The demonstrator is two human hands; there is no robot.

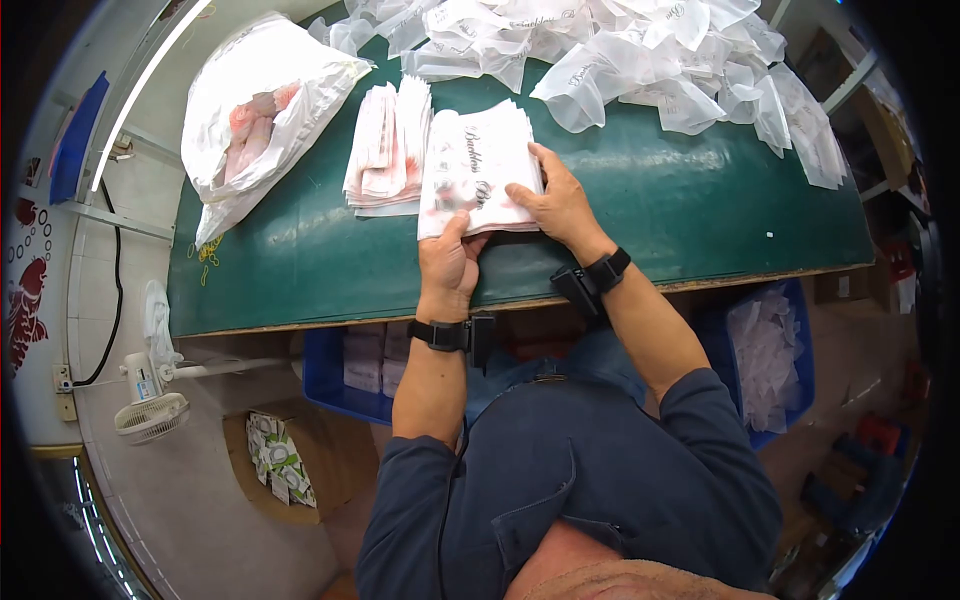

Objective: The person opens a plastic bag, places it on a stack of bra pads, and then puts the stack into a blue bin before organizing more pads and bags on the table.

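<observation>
A stack of flat, frosted printed bags (470, 150) lies between my two hands near the table's front edge, dark script lettering on its top. My left hand (448, 262) grips the stack's near left corner, thumb on top and fingers partly hidden under it. At the right side, my right hand (562, 203) holds the edge, its thumb pressed on the upper face. Just left of this stack sits another stack of pinkish-white bags (385, 150), uneven at its edges.
Loose frosted bags (640, 60) heap along the back of the green table (700, 220). A white plastic sack (300, 75) with pinkish contents stands at the left, yellow rubber bands (208, 258) near it. Blue bins (318, 375) and a fan (150, 415) are below table height.
</observation>
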